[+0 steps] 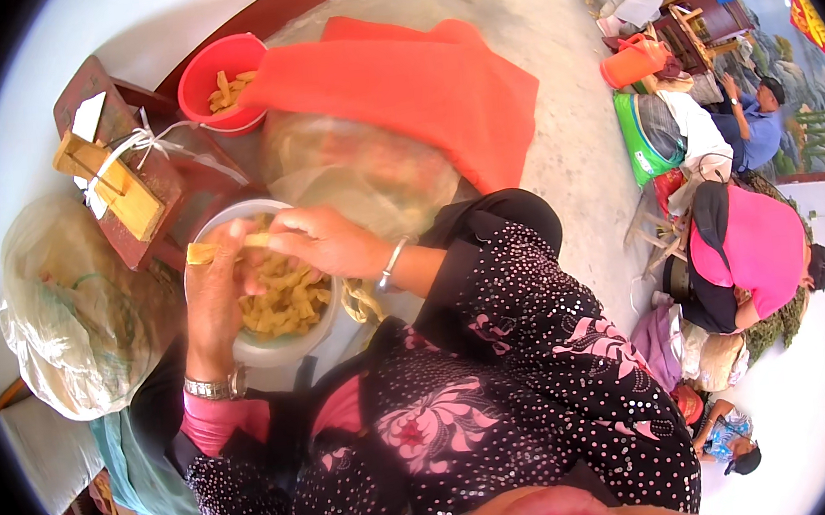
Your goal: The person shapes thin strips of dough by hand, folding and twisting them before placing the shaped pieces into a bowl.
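Note:
A pale yellow flat strip [201, 253] is held between my two hands, above a white round tub [314, 338]. My left hand [212, 299] pinches the strip near its left end, thumb on top. From the right, my right hand [333, 242] grips the other end with thumb and fingers pressed together. Under the hands, the tub contains many short, yellow folded or braided pieces [284, 298]; their material is unclear. More looped yellow strips [363, 303] lie beside the tub's right side. My hands hide part of its rim.
A red bucket [219, 59] with similar yellow pieces stands beyond a dark wooden bench [146, 183] carrying a tied wooden block [112, 186]. Orange-red cloth [418, 90] covers a clear bag [366, 173]. A filled plastic bag [83, 306] sits left. Several people sit at the right, one in pink [750, 248].

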Tool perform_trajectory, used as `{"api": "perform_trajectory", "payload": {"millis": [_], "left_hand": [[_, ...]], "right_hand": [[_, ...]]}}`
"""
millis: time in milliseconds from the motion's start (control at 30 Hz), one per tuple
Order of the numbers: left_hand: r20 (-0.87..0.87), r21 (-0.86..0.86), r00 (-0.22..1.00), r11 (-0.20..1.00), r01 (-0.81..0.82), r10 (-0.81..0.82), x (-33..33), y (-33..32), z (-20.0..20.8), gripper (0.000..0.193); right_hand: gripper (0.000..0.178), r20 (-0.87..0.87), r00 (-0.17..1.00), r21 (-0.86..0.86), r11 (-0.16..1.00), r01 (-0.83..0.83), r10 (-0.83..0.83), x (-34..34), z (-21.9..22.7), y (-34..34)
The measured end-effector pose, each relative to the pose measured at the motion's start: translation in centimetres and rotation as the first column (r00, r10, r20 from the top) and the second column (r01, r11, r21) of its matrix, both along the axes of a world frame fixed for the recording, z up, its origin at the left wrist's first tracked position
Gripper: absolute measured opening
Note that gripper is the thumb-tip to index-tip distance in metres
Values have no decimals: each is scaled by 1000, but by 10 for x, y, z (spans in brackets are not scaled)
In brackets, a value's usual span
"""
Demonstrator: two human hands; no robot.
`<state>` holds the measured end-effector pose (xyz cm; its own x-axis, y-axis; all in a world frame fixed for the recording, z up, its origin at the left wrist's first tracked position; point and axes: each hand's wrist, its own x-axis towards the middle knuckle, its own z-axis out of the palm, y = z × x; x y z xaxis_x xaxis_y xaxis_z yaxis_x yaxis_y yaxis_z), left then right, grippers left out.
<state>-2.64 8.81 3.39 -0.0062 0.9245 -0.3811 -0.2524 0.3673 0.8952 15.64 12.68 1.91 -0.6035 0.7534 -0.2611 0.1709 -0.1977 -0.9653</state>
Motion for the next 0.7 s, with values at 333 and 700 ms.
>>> {"api": "perform_trajectory", "payload": {"millis": [333,700], "left_hand": [[-11,-13,998,998,60,-60,2,1,0,17],[94,129,970,963,-237,226,-34,-13,9,5]], "right_hand": [[25,59,997,-25,999,-46,48,-4,15,-6],[24,-34,989,457,882,-114,145,-15,-5,13]]}}
